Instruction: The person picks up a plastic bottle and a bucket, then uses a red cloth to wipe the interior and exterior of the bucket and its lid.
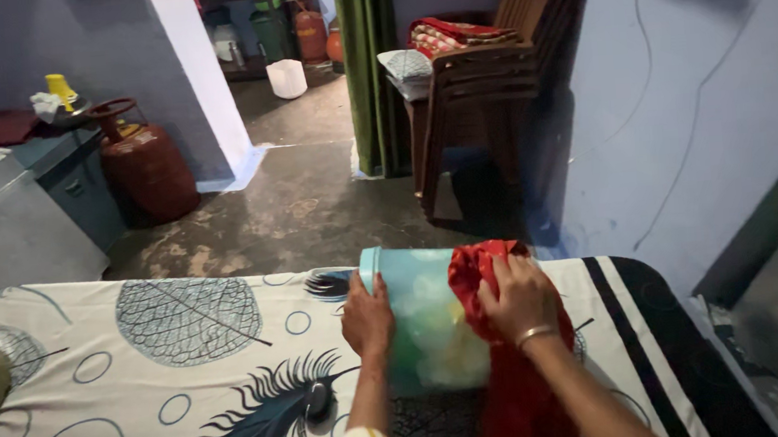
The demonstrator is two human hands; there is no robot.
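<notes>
Pale turquoise plastic container [420, 318], lying on its side on the leaf-and-feather printed bedsheet [142, 377], rim turned away, translucent wall showing whitish and yellow contents; wiping judged under way, with the right part under a red cloth [500, 330] and the left and far wall uncovered. Held between both hands: left hand [366, 319] cupped flat against the left wall, fingers closed; right hand [520, 297], bangle at wrist, pressing bunched cloth onto the right wall, fingers curled. Beyond: stacked brown chairs [498, 80], red gas cylinder [146, 164], concrete floor [296, 207].
</notes>
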